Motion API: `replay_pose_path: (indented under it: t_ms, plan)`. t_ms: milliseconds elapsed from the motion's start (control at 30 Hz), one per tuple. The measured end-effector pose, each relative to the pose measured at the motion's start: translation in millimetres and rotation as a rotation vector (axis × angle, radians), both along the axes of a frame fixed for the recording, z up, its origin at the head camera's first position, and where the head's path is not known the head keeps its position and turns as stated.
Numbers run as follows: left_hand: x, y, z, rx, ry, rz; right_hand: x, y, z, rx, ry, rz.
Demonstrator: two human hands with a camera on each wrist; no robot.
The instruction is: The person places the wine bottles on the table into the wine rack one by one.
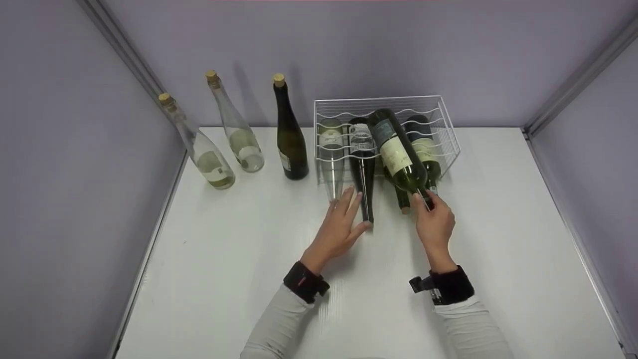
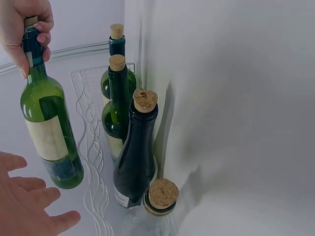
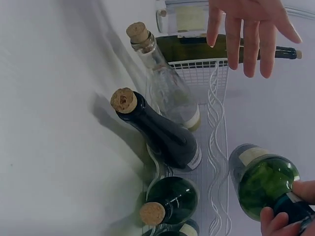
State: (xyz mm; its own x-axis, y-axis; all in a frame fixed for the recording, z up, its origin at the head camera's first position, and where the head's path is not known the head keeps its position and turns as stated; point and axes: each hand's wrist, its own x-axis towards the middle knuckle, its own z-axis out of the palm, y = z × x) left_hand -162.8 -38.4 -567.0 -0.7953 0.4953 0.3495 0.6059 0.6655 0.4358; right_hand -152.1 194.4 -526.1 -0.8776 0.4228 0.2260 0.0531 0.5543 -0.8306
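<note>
My right hand point(image 1: 435, 222) grips the neck of a green wine bottle point(image 1: 397, 152), whose base slants up over the wire rack point(image 1: 378, 98). In the left wrist view, that bottle's cream and dark blue labels show. Straight, spread fingers mark my left hand point(image 1: 337, 232), near the necks of a clear bottle point(image 1: 331, 138) and a dark bottle point(image 1: 366, 174) lying in the rack. In the right wrist view, the left hand point(image 3: 251, 29) appears to hold nothing. A green bottle point(image 1: 402, 199) lies partly hidden under the held one; another labelled bottle point(image 1: 424, 144) lies at the right.
Left of the rack, a dark corked bottle point(image 1: 293, 144) and two clear corked bottles, one nearer the back point(image 1: 244, 144) and one farther left point(image 1: 212, 167), stand upright. Grey panels point(image 1: 374, 55) enclose the back and sides of the white table point(image 1: 224, 259).
</note>
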Motion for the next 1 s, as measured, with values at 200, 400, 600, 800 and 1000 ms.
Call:
replay_pose_path:
  t_ms: [200,400,600,800,1000]
  plan:
    - [0.2,5.8,2.3,-0.015,-0.017,-0.001,-8.6,11.0,0.2,-0.026,-0.041,-0.04]
    - [-0.1,9.9,5.1,-0.026,-0.051,0.016,-16.5,19.7,2.8,-0.032,-0.06,-0.07]
    - [0.7,11.9,4.9,-0.017,-0.073,0.022,-23.8,25.4,7.3,-0.028,-0.079,-0.096]
    - [0.4,13.1,4.3,-0.022,-0.077,0.024,-32.9,31.6,13.4,-0.038,-0.115,-0.121]
    - [0.5,13.1,4.1,-0.031,-0.074,0.022,-39.9,37.0,15.3,-0.072,-0.145,-0.137]
